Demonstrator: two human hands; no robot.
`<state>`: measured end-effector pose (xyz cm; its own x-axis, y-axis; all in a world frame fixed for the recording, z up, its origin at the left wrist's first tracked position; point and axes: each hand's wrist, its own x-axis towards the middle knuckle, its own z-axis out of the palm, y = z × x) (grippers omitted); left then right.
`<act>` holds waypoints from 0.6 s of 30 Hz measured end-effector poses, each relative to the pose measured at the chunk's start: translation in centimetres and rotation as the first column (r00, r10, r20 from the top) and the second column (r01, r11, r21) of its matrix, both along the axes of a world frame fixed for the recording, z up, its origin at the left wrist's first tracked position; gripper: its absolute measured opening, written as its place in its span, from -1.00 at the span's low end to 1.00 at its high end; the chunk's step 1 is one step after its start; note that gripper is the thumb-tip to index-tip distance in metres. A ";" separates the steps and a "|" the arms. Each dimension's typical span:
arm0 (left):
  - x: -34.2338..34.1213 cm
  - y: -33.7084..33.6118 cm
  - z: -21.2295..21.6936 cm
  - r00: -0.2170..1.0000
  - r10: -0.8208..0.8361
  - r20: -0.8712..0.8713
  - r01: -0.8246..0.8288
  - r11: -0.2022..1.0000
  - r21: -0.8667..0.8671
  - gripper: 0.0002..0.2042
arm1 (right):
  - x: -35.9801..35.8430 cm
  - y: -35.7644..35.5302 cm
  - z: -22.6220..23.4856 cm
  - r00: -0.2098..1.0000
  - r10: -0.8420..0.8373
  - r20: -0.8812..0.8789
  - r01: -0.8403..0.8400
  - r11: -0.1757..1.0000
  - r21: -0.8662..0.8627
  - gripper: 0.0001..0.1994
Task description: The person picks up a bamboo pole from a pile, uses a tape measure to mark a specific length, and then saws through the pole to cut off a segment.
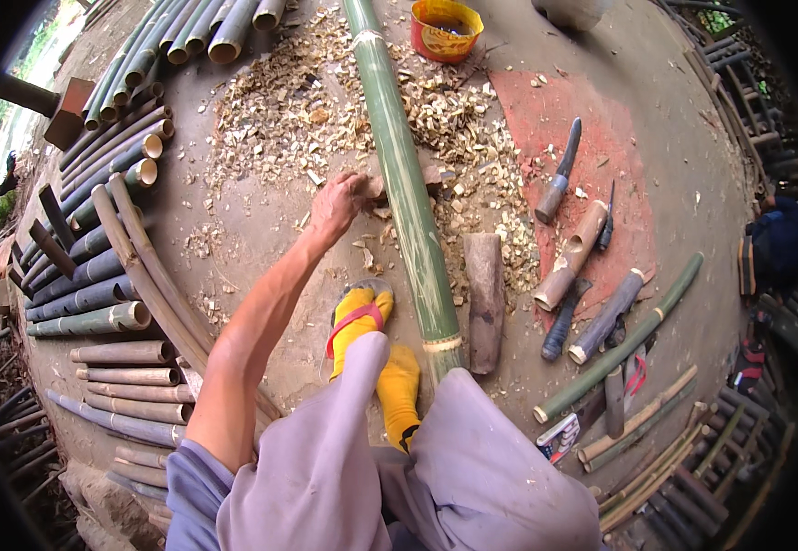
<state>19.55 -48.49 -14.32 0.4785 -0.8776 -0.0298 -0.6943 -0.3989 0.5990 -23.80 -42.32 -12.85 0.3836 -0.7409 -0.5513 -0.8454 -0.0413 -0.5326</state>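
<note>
A long green bamboo pole (394,138) runs from the far edge down to between my knees, with pale scraped patches and light rings at its joints. My left hand (338,204) is just left of the pole, its fingers closed on the end of a brown wooden block (377,189). That block passes beneath the pole, and its other end (434,174) shows on the right side. Most of its middle is hidden by the pole. My right hand is not in view. A short thick piece of wood (484,303) lies right of the pole.
Pale wood chips (298,129) cover the ground. On a red sheet (591,119) lie a sheathed-looking knife (560,174) and a notched bamboo tube (573,253). A yellow-red tub (445,32) stands far off. Cut bamboo (96,266) is stacked at left. My yellow-socked foot (359,308) is near.
</note>
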 end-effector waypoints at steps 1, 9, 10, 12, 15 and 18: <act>0.0 -0.1 -0.1 1.000 0.003 -0.008 -0.003 1.000 0.004 -0.61 | -0.2 0.3 0.1 1.000 -0.006 0.001 0.006 1.000 0.003 -0.48; 0.9 0.0 -0.3 0.998 -0.047 -0.034 0.047 0.999 0.017 -0.57 | -3.5 3.5 1.2 0.999 -0.035 -0.020 0.035 0.999 0.030 -0.49; 0.9 0.4 0.0 0.994 -0.096 -0.058 0.097 0.995 0.003 -0.57 | -4.0 4.5 1.6 0.999 -0.033 -0.017 0.034 0.999 0.031 -0.49; 1.3 1.2 0.5 0.993 -0.118 0.028 0.118 0.993 0.004 -0.54 | -5.4 4.3 2.0 0.999 -0.042 -0.028 0.043 0.999 0.028 -0.49; 0.0 2.3 2.8 0.995 -0.087 0.053 0.087 0.996 0.018 -0.55 | -7.8 4.6 3.0 0.995 -0.089 -0.042 0.090 0.996 0.015 -0.49; 0.1 3.9 4.2 0.995 -0.081 0.059 0.076 0.994 0.079 -0.56 | -10.6 4.9 4.0 0.987 -0.145 -0.068 0.146 0.989 0.001 -0.49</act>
